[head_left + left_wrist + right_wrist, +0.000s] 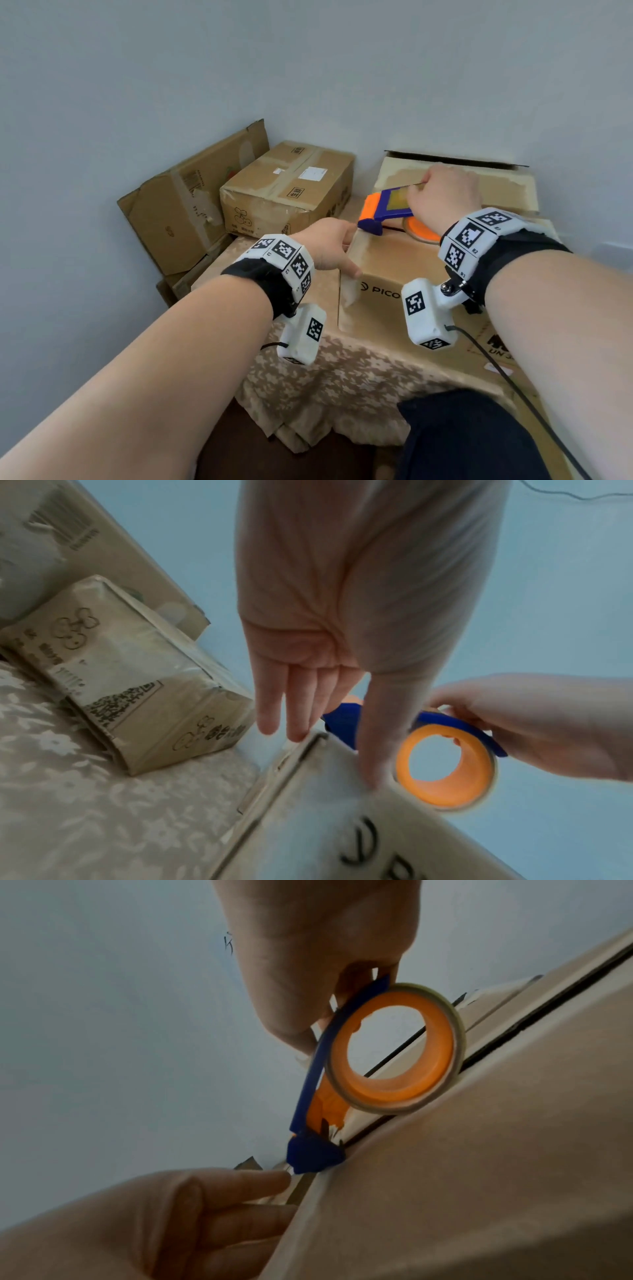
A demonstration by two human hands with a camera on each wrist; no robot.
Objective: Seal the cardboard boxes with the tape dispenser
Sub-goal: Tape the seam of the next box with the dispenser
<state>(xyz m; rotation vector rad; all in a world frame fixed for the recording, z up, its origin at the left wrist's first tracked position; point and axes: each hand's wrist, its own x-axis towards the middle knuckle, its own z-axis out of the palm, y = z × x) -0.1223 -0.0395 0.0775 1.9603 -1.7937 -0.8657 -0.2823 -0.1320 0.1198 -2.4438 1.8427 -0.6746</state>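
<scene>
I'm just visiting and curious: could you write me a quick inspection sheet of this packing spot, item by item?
Surface: table under a beige patterned cloth.
Job's things: PICO box in front; blue-orange tape dispenser at its top left edge.
Clutter: taped box, flattened cardboard, open box behind.
Hands: left hand presses straight fingers on the PICO box's corner; right hand grips the dispenser.
Cables: black cable from the right wrist camera.
Surroundings: plain pale wall.

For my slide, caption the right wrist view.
Right hand grips tape dispenser on the box edge; left hand steadies the side.
</scene>
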